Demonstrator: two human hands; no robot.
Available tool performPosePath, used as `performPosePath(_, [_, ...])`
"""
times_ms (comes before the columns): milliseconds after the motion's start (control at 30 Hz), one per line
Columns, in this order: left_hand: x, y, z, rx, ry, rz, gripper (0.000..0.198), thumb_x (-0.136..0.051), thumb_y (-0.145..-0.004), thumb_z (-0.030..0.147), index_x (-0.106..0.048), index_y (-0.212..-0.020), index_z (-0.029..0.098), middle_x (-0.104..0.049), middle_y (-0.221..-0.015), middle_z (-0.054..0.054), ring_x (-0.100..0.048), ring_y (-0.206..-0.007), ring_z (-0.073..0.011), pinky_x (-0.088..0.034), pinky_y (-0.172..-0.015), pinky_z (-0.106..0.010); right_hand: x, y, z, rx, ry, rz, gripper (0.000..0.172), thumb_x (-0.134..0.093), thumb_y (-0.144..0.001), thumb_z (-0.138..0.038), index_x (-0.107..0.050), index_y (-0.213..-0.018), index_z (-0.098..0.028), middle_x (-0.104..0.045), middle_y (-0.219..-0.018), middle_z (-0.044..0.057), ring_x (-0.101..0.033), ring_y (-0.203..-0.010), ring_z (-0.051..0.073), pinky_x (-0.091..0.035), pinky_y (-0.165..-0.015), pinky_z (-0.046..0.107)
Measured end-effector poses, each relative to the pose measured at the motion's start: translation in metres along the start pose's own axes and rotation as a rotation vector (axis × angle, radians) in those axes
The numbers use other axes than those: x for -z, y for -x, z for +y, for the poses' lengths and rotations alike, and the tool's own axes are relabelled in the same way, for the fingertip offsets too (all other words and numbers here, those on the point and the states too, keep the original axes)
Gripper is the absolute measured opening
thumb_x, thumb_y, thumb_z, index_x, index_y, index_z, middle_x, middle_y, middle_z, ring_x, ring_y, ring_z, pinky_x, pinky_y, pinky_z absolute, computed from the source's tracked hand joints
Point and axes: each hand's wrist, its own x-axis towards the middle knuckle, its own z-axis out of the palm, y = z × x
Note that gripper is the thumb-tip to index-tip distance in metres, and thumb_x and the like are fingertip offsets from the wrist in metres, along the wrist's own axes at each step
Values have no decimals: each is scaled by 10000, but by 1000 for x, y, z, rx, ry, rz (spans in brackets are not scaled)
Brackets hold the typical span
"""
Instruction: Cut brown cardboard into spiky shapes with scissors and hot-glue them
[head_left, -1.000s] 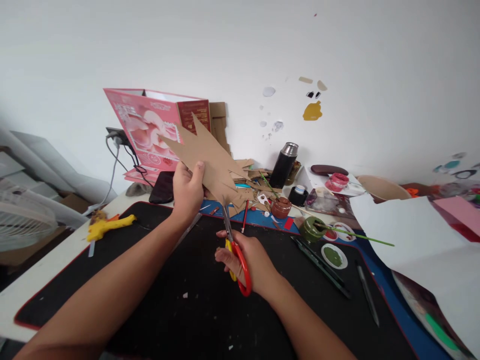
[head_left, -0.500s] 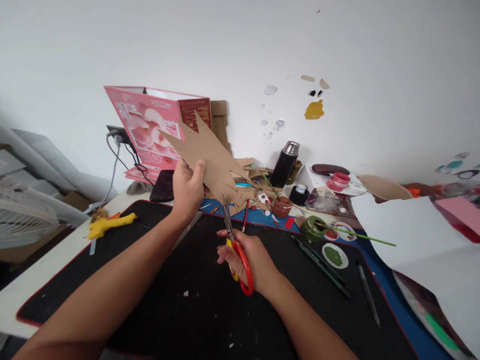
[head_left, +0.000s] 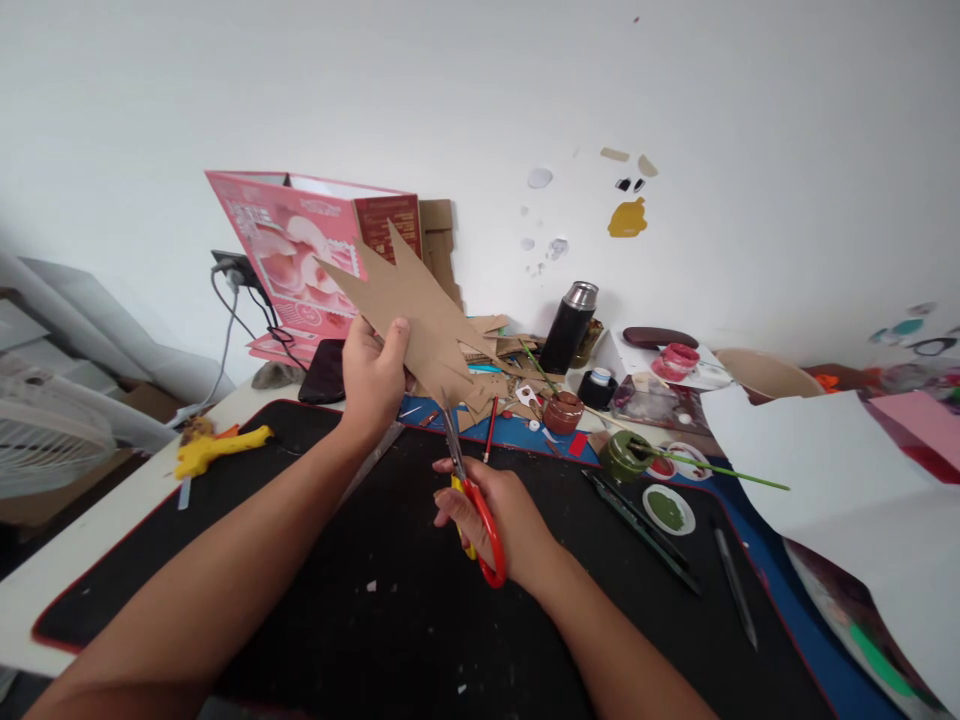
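Observation:
A brown piece of cardboard (head_left: 420, 310) with several pointed spikes is raised above the black mat. My left hand (head_left: 375, 375) grips its lower left edge, thumb on the near face and fingers behind. My right hand (head_left: 502, 515) is closed on scissors (head_left: 491, 545) with red and yellow handles. Their metal blades point up and away, with the tips at the cardboard's lower edge. Whether the tips bite into the cardboard, I cannot tell.
Cardboard scraps (head_left: 484, 390) lie piled behind the hands. Right of them stand a black thermos (head_left: 568, 330), a brown paint jar (head_left: 562, 412) and a green paint jar (head_left: 624, 458). A yellow glue gun (head_left: 217, 450) rests at left, before a pink box (head_left: 300, 250).
Hardly anything differs. The whole view has shifted very slightly, while both hands, the cardboard and the scissors keep the same pose.

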Motion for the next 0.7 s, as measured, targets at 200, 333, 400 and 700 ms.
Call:
performPosePath(200, [5,-6,-8,-18,-20,1,410,-791,-944,574,-600,-1106,249,-648,-789,12,-571,-501,-124,-449,-397,-228,0,0,0,5,-5,-2,748,-634,-1002,-791,-705,-1409,-168,-808,-824,77,-725,-569,190,-518,-549,269])
performPosePath(333, [6,-7,-13,-55,-49,-1,449,-786,-944,604,-585,-1123,246,-648,-798,20,-544,-469,-106,-434,-387,-224,0,0,2,-9,7,-7,728,-637,-1006,-784,-704,-1413,-185,-810,-824,71,-722,-566,187,-516,-549,268])
performPosePath(400, [6,-7,-14,-58,-51,2,468,-784,-940,625,-569,-1109,246,-637,-775,36,-483,-410,-78,-383,-345,-209,0,0,3,-14,17,-8,715,-635,-1012,-777,-705,-1414,-190,-816,-830,78,-721,-570,190,-515,-548,269])
performPosePath(700, [6,-7,-15,-61,-40,-8,477,-798,-932,637,-551,-1060,250,-619,-751,49,-468,-369,-69,-333,-290,-195,0,0,3,-12,44,-10,670,-641,-1028,-727,-709,-1423,-190,-834,-843,89,-697,-550,183,-515,-539,272])
